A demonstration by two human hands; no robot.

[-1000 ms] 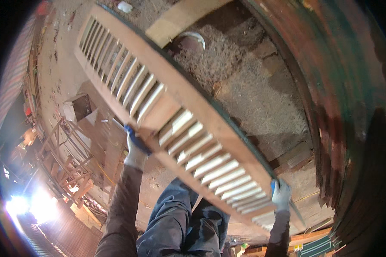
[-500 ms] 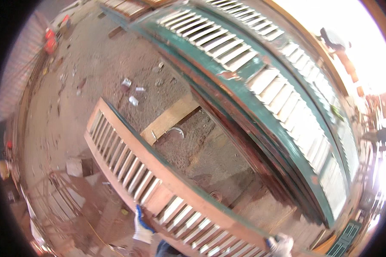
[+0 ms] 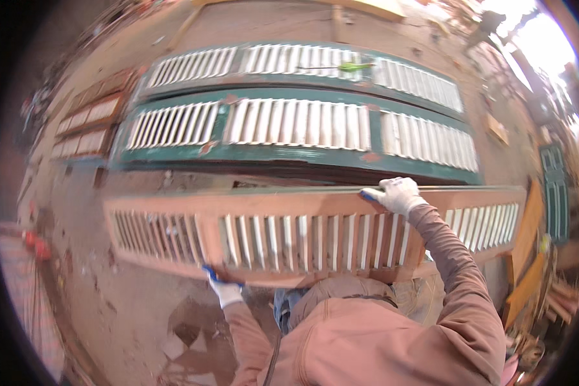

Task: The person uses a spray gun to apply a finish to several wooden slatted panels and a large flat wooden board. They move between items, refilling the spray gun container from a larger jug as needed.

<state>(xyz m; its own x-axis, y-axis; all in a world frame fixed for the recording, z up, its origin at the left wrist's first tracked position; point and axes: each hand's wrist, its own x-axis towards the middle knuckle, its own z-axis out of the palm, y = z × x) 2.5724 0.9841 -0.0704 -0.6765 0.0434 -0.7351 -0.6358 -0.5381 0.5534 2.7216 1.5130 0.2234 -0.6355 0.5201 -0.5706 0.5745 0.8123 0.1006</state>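
My left hand [image 3: 225,288] grips the shutter [image 3: 317,239] at its eight o'clock, my right hand [image 3: 397,195] at its two, likely to balance its length.

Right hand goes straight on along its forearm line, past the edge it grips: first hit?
Right hand: probably the nearer green shutter, beyond the pink shutter it grips. Height difference unclear; it might pass over.

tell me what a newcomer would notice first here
A long pinkish-brown louvred shutter stretches across the middle, the gloved left hand at its near edge, the right hand at its far edge. Beyond it lie green-framed shutters with white slats, a bright green object resting on the farthest.
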